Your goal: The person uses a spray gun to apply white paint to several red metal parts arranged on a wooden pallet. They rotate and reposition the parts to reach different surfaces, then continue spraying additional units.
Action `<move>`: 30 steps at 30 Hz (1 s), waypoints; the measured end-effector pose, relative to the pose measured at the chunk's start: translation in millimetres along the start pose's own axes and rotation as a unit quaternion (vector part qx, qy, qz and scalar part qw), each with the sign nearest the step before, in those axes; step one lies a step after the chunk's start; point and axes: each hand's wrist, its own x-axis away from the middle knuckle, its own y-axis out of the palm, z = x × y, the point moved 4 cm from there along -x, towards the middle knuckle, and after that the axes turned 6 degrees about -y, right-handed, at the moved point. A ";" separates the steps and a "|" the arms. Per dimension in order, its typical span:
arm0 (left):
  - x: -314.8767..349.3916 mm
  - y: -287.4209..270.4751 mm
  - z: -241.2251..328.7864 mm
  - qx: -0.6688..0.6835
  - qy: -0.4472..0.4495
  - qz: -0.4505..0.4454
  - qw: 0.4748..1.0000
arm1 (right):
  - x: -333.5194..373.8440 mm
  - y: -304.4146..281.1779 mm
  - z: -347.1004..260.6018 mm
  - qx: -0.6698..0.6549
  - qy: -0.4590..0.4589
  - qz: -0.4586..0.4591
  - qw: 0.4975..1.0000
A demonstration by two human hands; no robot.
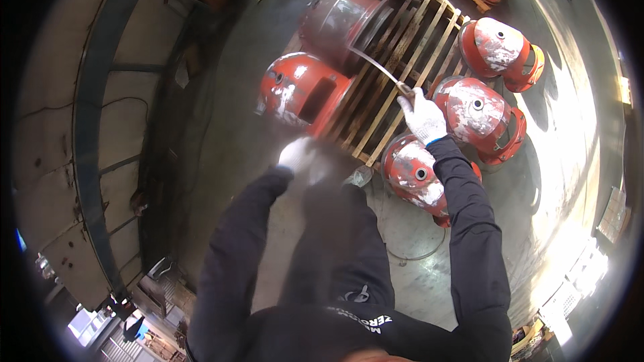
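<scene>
Right hand [424, 117] grips thin bent wand [382, 69]. Left hand [297, 154] blurry; cannot tell grip. Inside red shell [288, 94] looks dark.

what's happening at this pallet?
A person in white gloves is working among red, patchy-white metal shells. Their right hand grips a thin curved rod that reaches across the wooden pallet, its far end by the rim of a dusty shell. Whether it touches is unclear. The left hand is beside the nearest left-hand shell; contact isn't clear. Three more shells stand along the right side.
</scene>
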 end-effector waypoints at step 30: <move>-432.5 -82.5 169.4 -0.201 0.027 0.077 0.976 | 26.8 129.9 111.4 -0.409 0.297 -0.061 0.861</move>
